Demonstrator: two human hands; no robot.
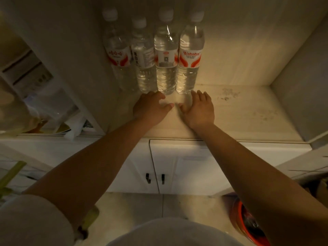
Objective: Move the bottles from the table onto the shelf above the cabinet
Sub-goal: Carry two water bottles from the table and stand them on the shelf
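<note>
Two forearms of mine reach from six o'clock up over the white cabinet doors (177, 167) and onto the shelf (239, 110). My left hand (150, 108) rests at about eleven o'clock of the shelf's front edge, fingers loosely curled and holding nothing, their tips just short of the bottle bases. My right hand (199, 108) lies beside it at one o'clock, fingers fairly straight and spread, also empty; the two thumbs nearly meet.

Beyond my fingertips, at twelve o'clock, four water bottles stand upright in a tight row against the back wall: the far-left bottle (118, 50) set slightly behind, the white-label bottle (143, 57), the middle bottle (166, 55) and the Wahaha bottle (190, 55). All four already stand on the shelf; whether any remain on the table I cannot tell, since it is out of view.

My worry is the closeness. With my fingers this near the bases, a careless nudge forward or a knuckle catching as I pull away could tip one tall bottle, and packed so tightly, its neighbours would likely topple too.
</note>
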